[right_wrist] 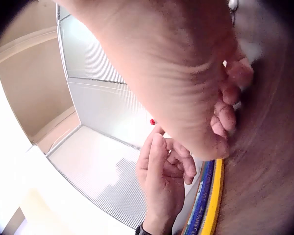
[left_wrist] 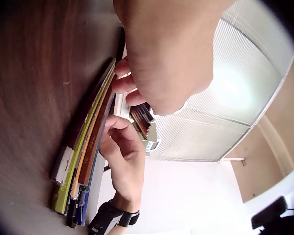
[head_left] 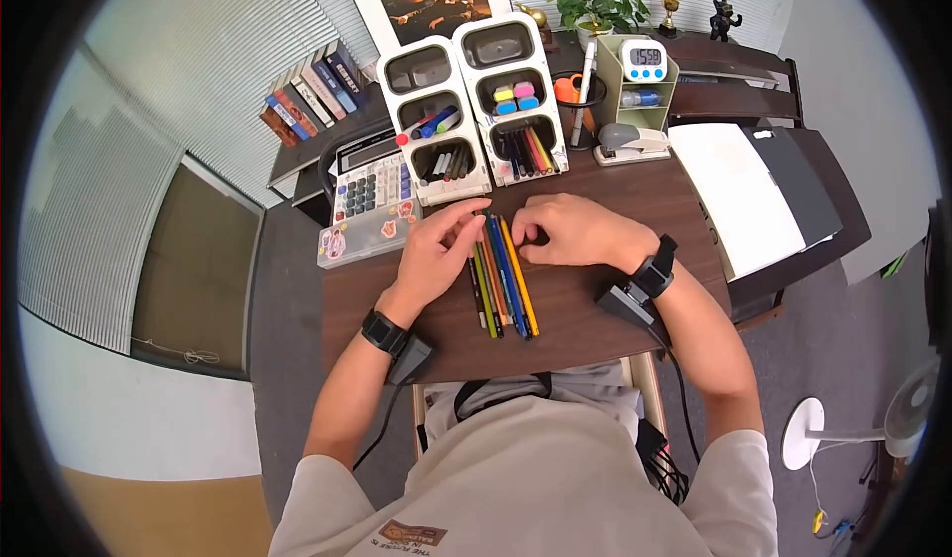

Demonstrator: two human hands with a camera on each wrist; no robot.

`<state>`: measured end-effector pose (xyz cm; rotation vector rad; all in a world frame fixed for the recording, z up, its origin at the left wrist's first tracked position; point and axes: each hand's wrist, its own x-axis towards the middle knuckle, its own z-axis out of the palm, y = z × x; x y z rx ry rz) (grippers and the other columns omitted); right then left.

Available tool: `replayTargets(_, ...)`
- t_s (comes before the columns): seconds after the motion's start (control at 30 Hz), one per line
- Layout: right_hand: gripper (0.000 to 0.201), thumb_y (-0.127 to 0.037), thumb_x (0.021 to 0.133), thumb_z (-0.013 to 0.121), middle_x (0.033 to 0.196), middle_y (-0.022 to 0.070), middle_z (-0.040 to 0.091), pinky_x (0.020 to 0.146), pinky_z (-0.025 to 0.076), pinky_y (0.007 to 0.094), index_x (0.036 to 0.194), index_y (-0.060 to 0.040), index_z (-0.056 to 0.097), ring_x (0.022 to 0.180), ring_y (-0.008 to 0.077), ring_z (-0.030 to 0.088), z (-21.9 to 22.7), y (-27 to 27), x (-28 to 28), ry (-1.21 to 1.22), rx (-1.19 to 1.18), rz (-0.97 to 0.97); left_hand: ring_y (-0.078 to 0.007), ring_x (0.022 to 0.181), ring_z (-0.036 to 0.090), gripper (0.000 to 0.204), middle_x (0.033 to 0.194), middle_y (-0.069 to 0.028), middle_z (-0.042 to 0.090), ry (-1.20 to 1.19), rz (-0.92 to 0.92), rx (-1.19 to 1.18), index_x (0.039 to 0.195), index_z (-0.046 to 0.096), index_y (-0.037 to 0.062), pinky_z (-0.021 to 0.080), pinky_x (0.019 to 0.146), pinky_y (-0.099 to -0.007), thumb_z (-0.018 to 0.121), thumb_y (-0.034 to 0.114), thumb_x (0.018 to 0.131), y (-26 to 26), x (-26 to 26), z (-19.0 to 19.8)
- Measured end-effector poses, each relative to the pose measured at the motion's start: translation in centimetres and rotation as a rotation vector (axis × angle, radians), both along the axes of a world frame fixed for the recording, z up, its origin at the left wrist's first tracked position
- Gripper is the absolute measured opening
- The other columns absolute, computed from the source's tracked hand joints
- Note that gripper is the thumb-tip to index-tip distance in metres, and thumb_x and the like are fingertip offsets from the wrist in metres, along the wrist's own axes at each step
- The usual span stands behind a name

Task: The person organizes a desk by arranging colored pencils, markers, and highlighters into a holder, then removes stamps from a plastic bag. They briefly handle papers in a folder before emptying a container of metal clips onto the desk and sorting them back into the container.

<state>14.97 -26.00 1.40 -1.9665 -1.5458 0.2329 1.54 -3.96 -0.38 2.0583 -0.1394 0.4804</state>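
Note:
Several colored pencils [head_left: 492, 294] lie side by side on the dark wooden table, pointing away from me. Among them are a yellow pencil [right_wrist: 214, 198] on the right edge, blue ones, a brown pencil [left_wrist: 91, 152] and a yellow-green pencil [left_wrist: 71, 181]. My left hand [head_left: 432, 252] is at the far ends of the row on its left side, its fingers loosely bent. On the other side, my right hand [head_left: 570, 232] rests beside the yellow pencil with fingers bent and a gap between thumb and forefinger. Neither hand shows anything in its grasp.
Beyond the hands stand two white organizers [head_left: 474, 178] with pens, highlighters and pencils. To the left are a calculator [head_left: 369, 190] and a clear stickered case [head_left: 342, 245]. A stapler [head_left: 633, 143], timer [head_left: 644, 60] and papers [head_left: 729, 195] are to the right.

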Motion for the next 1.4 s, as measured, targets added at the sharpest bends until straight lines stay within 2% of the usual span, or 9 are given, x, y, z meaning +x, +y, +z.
replayTargets(0.17,0.025,-0.029,0.089,0.077,0.089,0.0100,0.068,0.078,0.055,0.0416,0.094,-0.0046,0.071,0.084,0.0305,0.068,1.3,0.2,-0.8,-0.020,-0.114,-0.077,-0.0058,0.064,0.060,0.025,0.085,-0.0030,0.073,-0.012,0.007,0.035,0.127,0.074,0.0064,0.049,0.059,-0.0239,0.068,0.011,0.103,0.1,0.0,0.0)
replayTargets(0.43,0.030,-0.032,0.085,0.077,0.096,0.0152,0.073,0.081,0.058,0.0449,0.094,-0.0044,0.072,0.092,0.0337,0.072,-0.1,0.5,-1.2,-0.070,0.003,-0.165,-0.0063,0.069,0.060,0.023,0.084,-0.0009,0.068,-0.018,-0.007,0.090,0.125,0.074,0.0033,0.050,0.061,-0.0228,0.061,0.009,0.106,-0.2,-0.2,0.5)
replayTargets(0.67,0.025,-0.028,0.085,0.072,0.084,0.0155,0.076,0.078,0.059,0.0438,0.088,-0.0029,0.075,0.082,0.0334,0.074,1.1,0.4,-1.5,-0.162,-0.194,-0.321,-0.0070,0.067,0.061,0.023,0.085,-0.0023,0.070,-0.053,0.008,0.153,0.125,0.075,0.0051,0.050,0.061,-0.0242,0.065,0.009,0.104,-0.4,-0.2,0.8)
replayTargets(0.77,0.026,-0.028,0.086,0.074,0.083,0.0166,0.076,0.077,0.059,0.0406,0.087,-0.0020,0.077,0.079,0.0307,0.075,1.1,0.3,-1.3,-0.070,-0.111,-0.287,-0.0092,0.068,0.063,0.026,0.093,-0.0052,0.073,-0.052,-0.015,0.208,0.125,0.075,0.0072,0.052,0.062,-0.0256,0.069,0.008,0.100,-0.4,-0.4,1.2)
replayTargets(0.87,0.032,-0.031,0.087,0.075,0.084,0.0183,0.077,0.080,0.060,0.0395,0.092,0.0006,0.079,0.081,0.0297,0.077,1.1,0.6,-1.1,0.255,0.024,-0.139,-0.0117,0.069,0.065,0.028,0.100,-0.0078,0.075,-0.024,-0.048,0.263,0.126,0.074,0.0089,0.053,0.063,-0.0271,0.071,0.008,0.098,-0.5,-0.5,1.2)
replayTargets(0.93,0.032,-0.029,0.091,0.074,0.082,0.0124,0.076,0.072,0.057,0.0341,0.097,0.0017,0.079,0.072,0.0186,0.073,0.8,1.1,-1.2,0.430,0.105,-0.069,-0.0119,0.069,0.065,0.029,0.100,-0.0078,0.075,-0.017,-0.062,0.276,0.126,0.074,0.0093,0.054,0.063,-0.0274,0.072,0.007,0.097,-0.4,-0.6,1.2)
replayTargets(1.13,0.032,-0.027,0.101,0.069,0.074,0.0037,0.069,0.058,0.046,0.0247,0.121,-0.0017,0.070,0.061,0.0066,0.059,4.3,0.2,-2.4,0.655,-0.009,-0.053,-0.0101,0.068,0.064,0.030,0.091,-0.0050,0.074,-0.033,0.038,0.130,0.126,0.073,0.0068,0.054,0.064,-0.0263,0.072,0.005,0.096,0.2,-0.2,0.7)
replayTargets(1.27,0.029,-0.024,0.103,0.068,0.082,0.0014,0.071,0.057,0.045,0.0235,0.124,-0.0041,0.069,0.066,0.0061,0.061,5.1,-0.6,-2.4,0.882,-0.004,0.177,-0.0049,0.070,0.062,0.029,0.090,-0.0006,0.072,0.025,0.052,-0.023,0.129,0.071,0.0032,0.051,0.064,-0.0214,0.064,0.002,0.101,0.9,0.1,0.2)
replayTargets(1.4,0.032,-0.018,0.104,0.067,0.103,0.0070,0.077,0.069,0.053,0.0227,0.134,-0.0054,0.070,0.079,0.0083,0.066,4.3,-0.4,-2.9,0.953,0.030,0.402,-0.0043,0.070,0.061,0.030,0.089,-0.0005,0.071,0.018,0.049,-0.081,0.132,0.070,0.0033,0.051,0.064,-0.0214,0.062,0.002,0.103,0.8,0.0,0.4)
